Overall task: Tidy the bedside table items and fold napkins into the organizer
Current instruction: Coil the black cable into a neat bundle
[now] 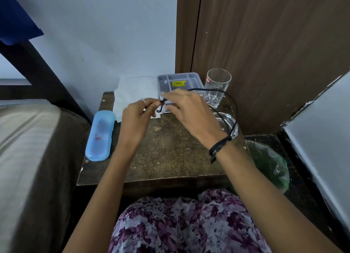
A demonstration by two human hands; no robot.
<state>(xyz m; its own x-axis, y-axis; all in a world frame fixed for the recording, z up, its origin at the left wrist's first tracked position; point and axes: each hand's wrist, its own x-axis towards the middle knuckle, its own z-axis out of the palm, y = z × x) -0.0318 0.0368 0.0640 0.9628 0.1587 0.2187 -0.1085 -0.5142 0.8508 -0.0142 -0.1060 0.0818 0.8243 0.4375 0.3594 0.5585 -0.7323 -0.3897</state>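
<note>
On the worn brown wooden bedside table (pixel 166 148), the left hand (pixel 136 116) pinches the thin black cable (pixel 230 108); the right hand (pixel 187 108) spreads loosely, guiding its loop. Winding likely continues. Far behind, white paper napkins (pixel 136 89) and the grey plastic organizer (pixel 179 81) wait.

Probably a home bedroom: mattress edge (pixel 28 139) beside a small wooden bedside table (pixel 161 158), wardrobe door (pixel 265 44) behind
</note>
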